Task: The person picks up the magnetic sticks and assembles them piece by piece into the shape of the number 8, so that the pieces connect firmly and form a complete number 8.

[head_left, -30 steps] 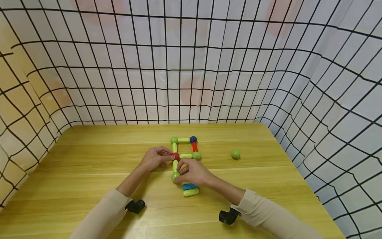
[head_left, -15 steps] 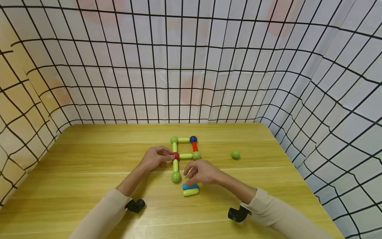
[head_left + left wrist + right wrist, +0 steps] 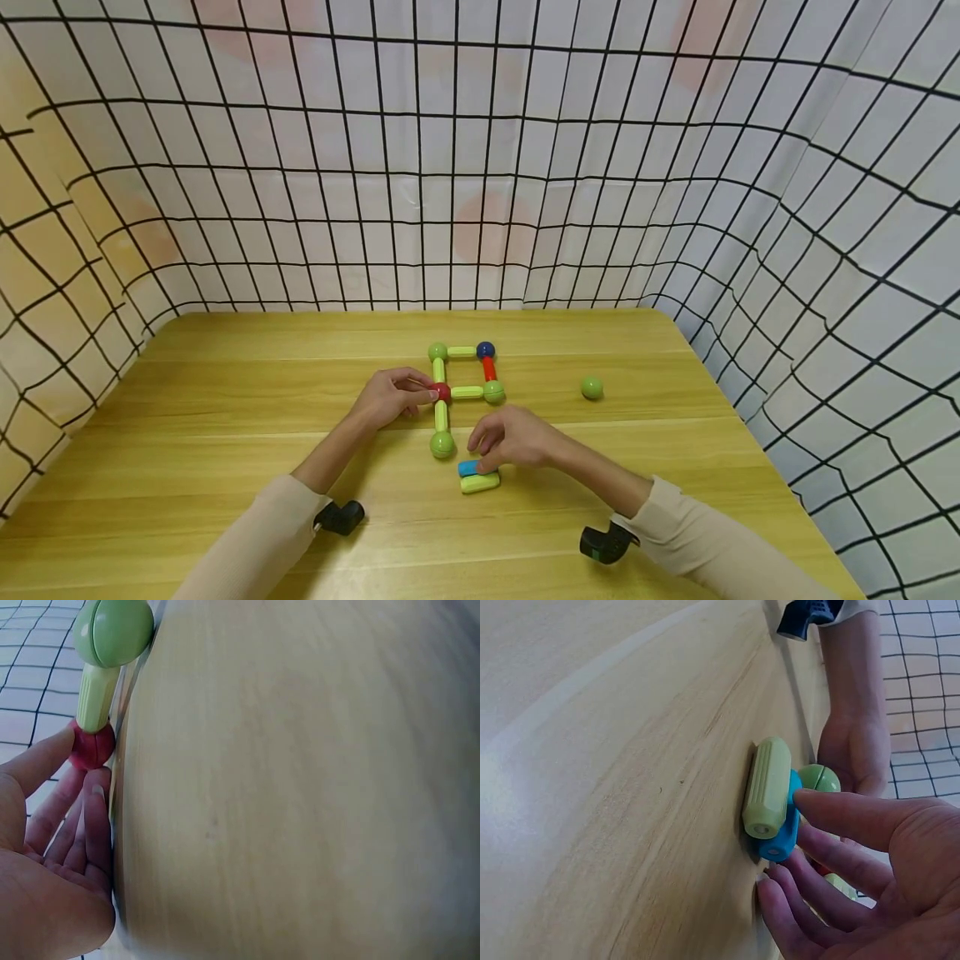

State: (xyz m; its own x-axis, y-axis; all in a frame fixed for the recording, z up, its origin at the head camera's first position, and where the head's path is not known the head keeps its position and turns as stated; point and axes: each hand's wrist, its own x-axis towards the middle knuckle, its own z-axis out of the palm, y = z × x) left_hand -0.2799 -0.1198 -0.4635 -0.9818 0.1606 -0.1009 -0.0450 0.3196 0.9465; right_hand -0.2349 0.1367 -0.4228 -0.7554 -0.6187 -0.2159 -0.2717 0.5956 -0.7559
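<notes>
On the wooden table lies a frame of magnetic rods and balls: a square with a dark blue ball [image 3: 486,350], a red rod [image 3: 490,369] and green balls, plus a leg down to another green ball [image 3: 442,444]. My left hand [image 3: 387,400] pinches the red ball [image 3: 444,392] at the square's near left corner, thumb on one side and fingers on the other. Below the leg, a blue magnetic rod [image 3: 781,841] lies alongside a yellow-green rod [image 3: 768,784]. My right hand [image 3: 517,437] pinches the blue rod, its thumb on top and fingers behind it.
A loose green ball [image 3: 592,387] lies to the right of the frame. Black wire mesh [image 3: 450,200] in front of white sheeting borders the table's back and sides. Black wrist cameras [image 3: 341,517] stick out below both sleeves.
My right hand has left the green ball at the leg's end, moved right and down, and taken hold of the blue rod. The left hand stays on the red ball.
</notes>
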